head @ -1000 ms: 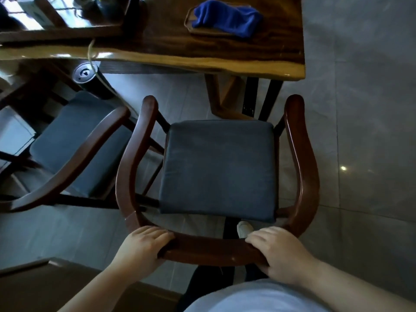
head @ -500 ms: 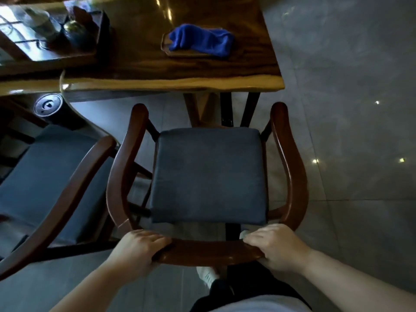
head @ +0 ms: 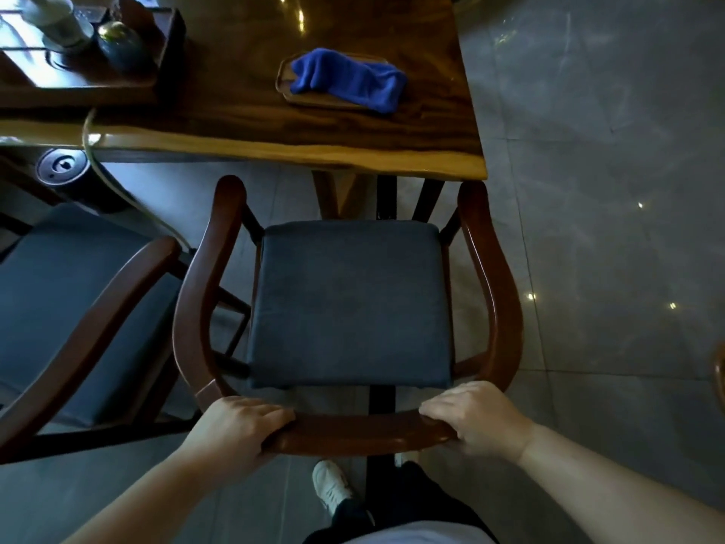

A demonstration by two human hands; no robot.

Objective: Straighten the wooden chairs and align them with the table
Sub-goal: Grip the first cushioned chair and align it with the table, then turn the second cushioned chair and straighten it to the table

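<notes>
Here both hands [head: 239,426] [head: 472,416] curl fingers [head: 274,416] over the chair back [head: 365,433].

Dark-cushioned wooden chair [head: 490,268] faces the table [head: 243,111] squarely; second chair [head: 90,304] angled.

Both forearms are bare, with no sleeve, watch or ring showing on either. The left hand [head: 239,426] and the right hand [head: 476,420] wear no gloves, and their fingers look short and rounded. Below and between the hands, a white sneaker [head: 331,489] with a pale sole shows, just above dark trousers [head: 412,508]. At the bottom edge, nearer the right hand's forearm, sits a light, whitish shirt hem [head: 416,535].
</notes>
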